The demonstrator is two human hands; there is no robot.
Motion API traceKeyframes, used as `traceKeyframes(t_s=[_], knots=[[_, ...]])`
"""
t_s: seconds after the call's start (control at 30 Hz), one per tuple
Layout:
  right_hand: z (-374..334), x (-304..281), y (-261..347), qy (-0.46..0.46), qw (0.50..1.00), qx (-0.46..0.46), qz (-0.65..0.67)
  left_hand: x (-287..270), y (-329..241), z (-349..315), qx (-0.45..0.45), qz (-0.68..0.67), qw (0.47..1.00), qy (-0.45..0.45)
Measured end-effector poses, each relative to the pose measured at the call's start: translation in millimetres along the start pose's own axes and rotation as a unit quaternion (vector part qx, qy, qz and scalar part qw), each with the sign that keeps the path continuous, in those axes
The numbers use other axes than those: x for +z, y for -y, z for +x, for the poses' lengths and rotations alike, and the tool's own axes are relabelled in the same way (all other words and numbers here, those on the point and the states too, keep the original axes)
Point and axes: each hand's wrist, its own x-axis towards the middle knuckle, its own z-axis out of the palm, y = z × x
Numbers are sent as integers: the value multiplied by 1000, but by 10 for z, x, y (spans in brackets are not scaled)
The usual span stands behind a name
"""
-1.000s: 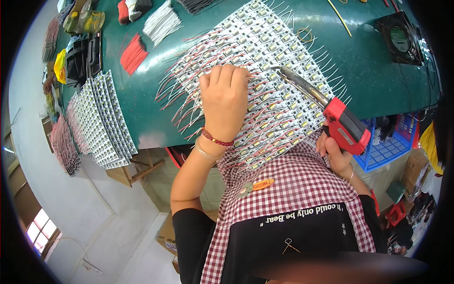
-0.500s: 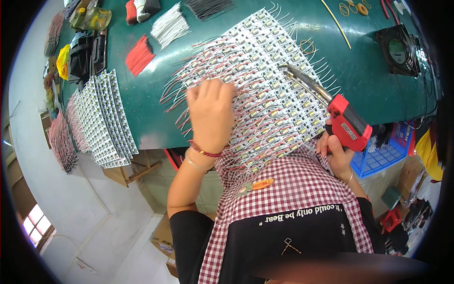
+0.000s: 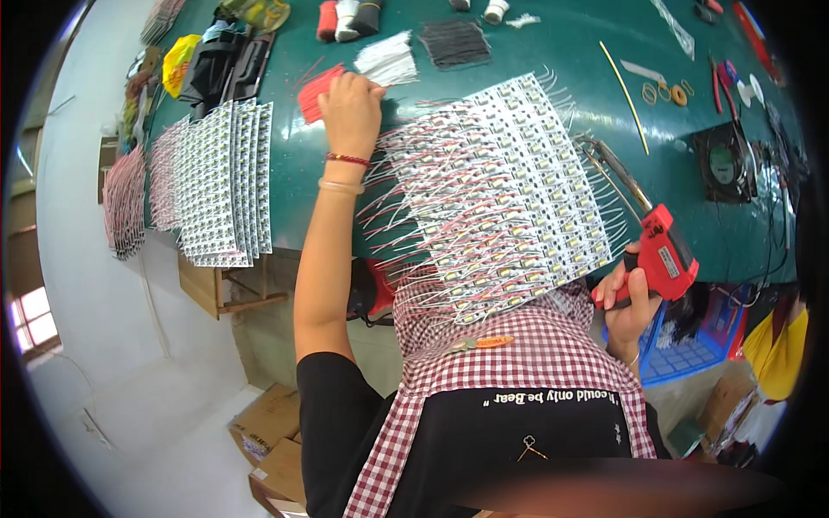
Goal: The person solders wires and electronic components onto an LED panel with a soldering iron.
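Fingers of the left hand point(image 3: 350, 104) curl down onto a bunch of short red wires point(image 3: 318, 91) at the far side of the green table point(image 3: 553, 52), pinching at them. Just beside it lie white wires point(image 3: 386, 59) and black wires point(image 3: 455, 41). The right hand point(image 3: 629, 302) is wrapped tight around a red soldering gun point(image 3: 661, 250), its tip over the big sheet of little light boards point(image 3: 496, 198) near the table edge
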Motion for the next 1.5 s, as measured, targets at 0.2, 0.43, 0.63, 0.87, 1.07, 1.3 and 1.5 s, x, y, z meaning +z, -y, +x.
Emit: traceKeyframes(t_s=[0.2, 0.43, 0.63, 0.87, 1.07, 1.3, 1.5], knots=[[-50, -15, 9, -3, 1000, -21, 6, -137, 225, 5, -4, 11, 997, -79], [8, -14, 41, -11, 1000, -26, 9, -186, 498, -157, -11, 83, 996, -5], [117, -142, 162, -53, 996, -68, 18, -164, -511, 467, 97, -107, 988, -55], [-25, -382, 410, -117, 979, -163, 26, 474, -2335, 1195, 113, -206, 941, 243], [-116, -616, 351, -146, 976, -155, 38, 856, -3062, 1260, -22, -190, 936, 295], [52, -594, 336, -152, 976, -137, 76, 927, -3241, 1359, -135, -207, 923, 294], [100, -534, 305, -136, 977, -135, 99, 1064, -3065, 1418, -113, -248, 925, 266]])
